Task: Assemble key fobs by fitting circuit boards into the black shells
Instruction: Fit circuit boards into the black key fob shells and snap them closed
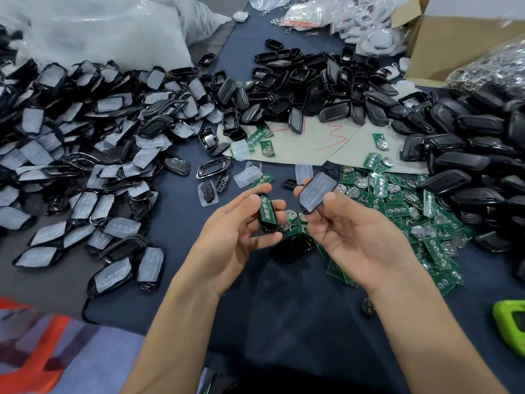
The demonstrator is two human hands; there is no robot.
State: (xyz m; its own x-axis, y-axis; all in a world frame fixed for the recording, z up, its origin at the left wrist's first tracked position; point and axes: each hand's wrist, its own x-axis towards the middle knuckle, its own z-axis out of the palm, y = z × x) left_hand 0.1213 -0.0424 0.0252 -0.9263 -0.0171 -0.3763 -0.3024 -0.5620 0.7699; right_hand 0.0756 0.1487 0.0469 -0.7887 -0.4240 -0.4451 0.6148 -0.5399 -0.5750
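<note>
My left hand (230, 231) grips a black shell half (267, 213) with a green circuit board seated in it, button pads facing up. To its right, my right hand (352, 231) pinches another black shell (316, 191) that carries a translucent rubber button pad. The two parts are held apart, just above the dark blue table. Another glossy black shell (292, 247) lies on the table below my hands. Loose green circuit boards (397, 206) are heaped just right of my hands.
A heap of shells with rubber pads (85, 155) covers the left side. Empty black shells (312, 89) pile at the back and more (468, 155) at the right. A cardboard box (460, 41) stands far right. A green device (511, 319) sits at the right edge.
</note>
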